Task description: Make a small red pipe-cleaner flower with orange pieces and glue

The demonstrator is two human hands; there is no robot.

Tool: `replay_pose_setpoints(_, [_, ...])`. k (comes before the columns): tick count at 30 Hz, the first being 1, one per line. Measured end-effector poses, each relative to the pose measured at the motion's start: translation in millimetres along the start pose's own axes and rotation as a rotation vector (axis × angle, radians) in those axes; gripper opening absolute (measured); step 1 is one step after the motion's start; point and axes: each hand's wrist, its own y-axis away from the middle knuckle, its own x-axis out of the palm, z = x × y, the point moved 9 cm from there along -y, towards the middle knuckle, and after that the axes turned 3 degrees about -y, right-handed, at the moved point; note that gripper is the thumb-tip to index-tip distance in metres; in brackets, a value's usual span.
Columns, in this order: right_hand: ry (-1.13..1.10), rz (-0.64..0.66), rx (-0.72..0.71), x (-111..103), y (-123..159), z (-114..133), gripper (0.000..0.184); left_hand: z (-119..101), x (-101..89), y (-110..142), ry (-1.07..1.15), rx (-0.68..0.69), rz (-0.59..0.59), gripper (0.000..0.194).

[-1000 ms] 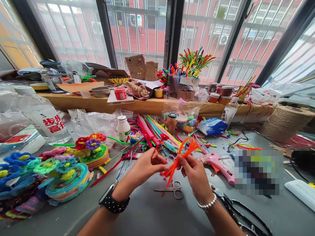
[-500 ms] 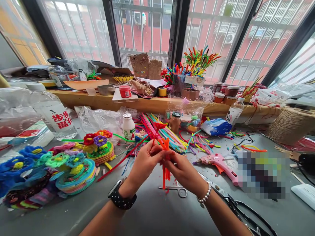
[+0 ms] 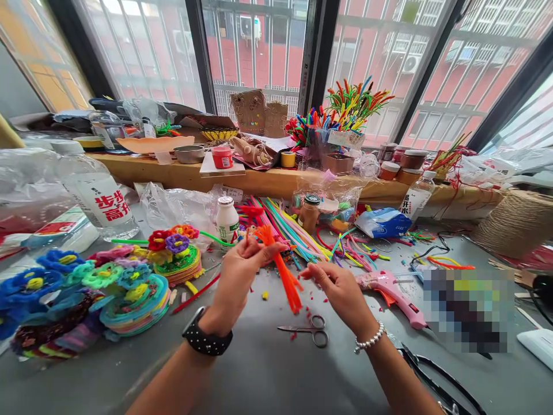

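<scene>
My left hand (image 3: 242, 271), with a dotted watch band at the wrist, pinches a bundle of orange pipe cleaners (image 3: 283, 268) that slants down to the right. A red piece sticks up beyond its fingers, blurred. Clear of the bundle on its right, my right hand (image 3: 337, 288) has thumb and forefinger pressed together; whatever is between them is too small to make out. Small scissors (image 3: 309, 329) lie on the grey table below the bundle, among red scraps. Behind the hands spreads a pile of coloured pipe cleaners (image 3: 285, 222), with a white bottle (image 3: 227, 219) beside it.
Fuzzy flower pieces (image 3: 133, 305) stand at the left, near a large water bottle (image 3: 101, 199). To the right lie a pink glue gun (image 3: 400, 300) and black-handled shears (image 3: 436, 374). A twine spool (image 3: 510, 222) is at far right. Jars and craft items crowd the wooden ledge (image 3: 259, 183).
My hands, together before, have separated: the right has moved right and off the orange bundle. The left has shifted left with it, and the bundle now slants.
</scene>
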Motion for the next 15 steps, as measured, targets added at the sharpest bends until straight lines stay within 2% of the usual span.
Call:
replay_pose_setpoints(3, [-0.134, 0.08, -0.052, 15, 4, 15, 0.029, 17, 20.7, 11, -0.053, -0.079, 0.093, 0.04])
replay_pose_setpoints(6, [-0.151, 0.101, -0.028, 25, 7, 17, 0.029, 25, 29.2, 17, -0.094, -0.109, 0.145, 0.044])
replay_pose_setpoints(10, [-0.292, 0.188, 0.081, 34, 9, 8, 0.034, 14, 21.2, 13, -0.05, -0.027, 0.099, 0.046])
replay_pose_setpoints(15, [-0.404, 0.304, 0.152, 37, 10, 2, 0.035, -13, -2.8, 3, 0.055, 0.163, -0.042, 0.042])
